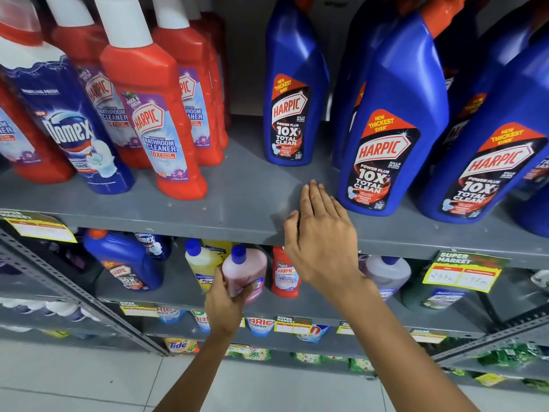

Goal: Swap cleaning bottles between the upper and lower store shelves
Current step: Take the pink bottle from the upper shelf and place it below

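1. Left hand: fingers wrapped around the lower body of the pink bottle, at the front of the lower shelf.
2. Right hand: empty, fingers extended flat over the upper shelf edge, just beside a blue Harpic bottle.
3. Handling, judged: rigid smooth plastic, liquid-filled, moderately heavy, possibly slippery. Grip at mid-body, below the shoulder.
4. Orientation: pink bottle near upright, long axis vertical, blue cap up, tilted slightly left.

pink bottle label hidden behind left hand; price tag handwriting illegible; rightmost blue bottle cut off.
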Demonstrator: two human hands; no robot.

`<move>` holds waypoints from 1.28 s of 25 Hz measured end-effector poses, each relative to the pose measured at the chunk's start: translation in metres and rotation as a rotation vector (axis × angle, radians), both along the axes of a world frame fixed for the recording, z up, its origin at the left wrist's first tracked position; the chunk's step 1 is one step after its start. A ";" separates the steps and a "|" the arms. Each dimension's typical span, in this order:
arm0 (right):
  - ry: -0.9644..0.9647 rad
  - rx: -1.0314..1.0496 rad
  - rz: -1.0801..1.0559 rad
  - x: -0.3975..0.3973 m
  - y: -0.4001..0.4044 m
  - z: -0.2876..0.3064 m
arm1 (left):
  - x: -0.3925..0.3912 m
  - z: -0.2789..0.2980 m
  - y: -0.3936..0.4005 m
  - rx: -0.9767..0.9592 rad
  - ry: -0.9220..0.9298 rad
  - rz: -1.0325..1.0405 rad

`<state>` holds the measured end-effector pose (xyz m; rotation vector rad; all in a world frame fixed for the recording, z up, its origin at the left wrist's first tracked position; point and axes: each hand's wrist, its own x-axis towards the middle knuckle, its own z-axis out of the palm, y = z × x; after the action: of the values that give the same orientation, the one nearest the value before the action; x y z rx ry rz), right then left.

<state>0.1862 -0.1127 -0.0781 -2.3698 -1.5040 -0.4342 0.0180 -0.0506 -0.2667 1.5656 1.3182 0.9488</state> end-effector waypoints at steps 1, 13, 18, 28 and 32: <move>0.003 0.003 -0.002 0.000 0.001 0.000 | 0.002 0.001 0.002 0.003 0.009 0.000; 0.018 0.035 -0.003 -0.001 0.000 -0.001 | 0.024 -0.004 0.014 -0.024 -0.008 0.039; 0.021 0.031 0.010 -0.001 -0.001 0.000 | 0.024 -0.011 0.016 -0.019 -0.042 0.020; 0.029 0.083 0.031 0.000 0.000 -0.005 | 0.013 -0.016 0.012 0.023 0.032 -0.055; 0.066 0.251 0.095 -0.003 -0.005 -0.007 | -0.009 -0.012 0.001 0.009 0.095 -0.120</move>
<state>0.1832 -0.1180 -0.0856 -2.0915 -1.4335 -0.4868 0.0089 -0.0498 -0.2787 1.6944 1.2704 0.8158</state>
